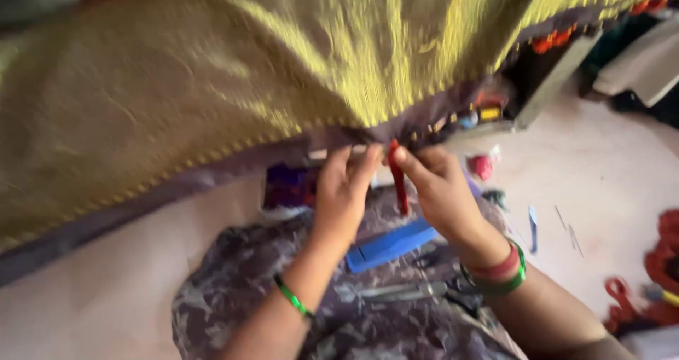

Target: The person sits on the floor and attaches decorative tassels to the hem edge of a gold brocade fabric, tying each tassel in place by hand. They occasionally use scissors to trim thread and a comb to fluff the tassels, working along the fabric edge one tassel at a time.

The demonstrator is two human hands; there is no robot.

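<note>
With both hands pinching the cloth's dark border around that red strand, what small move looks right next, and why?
Probably a short downward pull with the right hand to draw the red strand snug. It hangs from the dark border of the yellow-green cloth, pinched between both hands, while the left hand steadies the edge beside it. Blur hides whether a knot exists.

A yellow-green cloth [233, 56] edged with a purple border [212, 169] was seen; a red tassel [398, 180], a blue comb [389, 245] and green bangles [503, 271] were noted.
</note>
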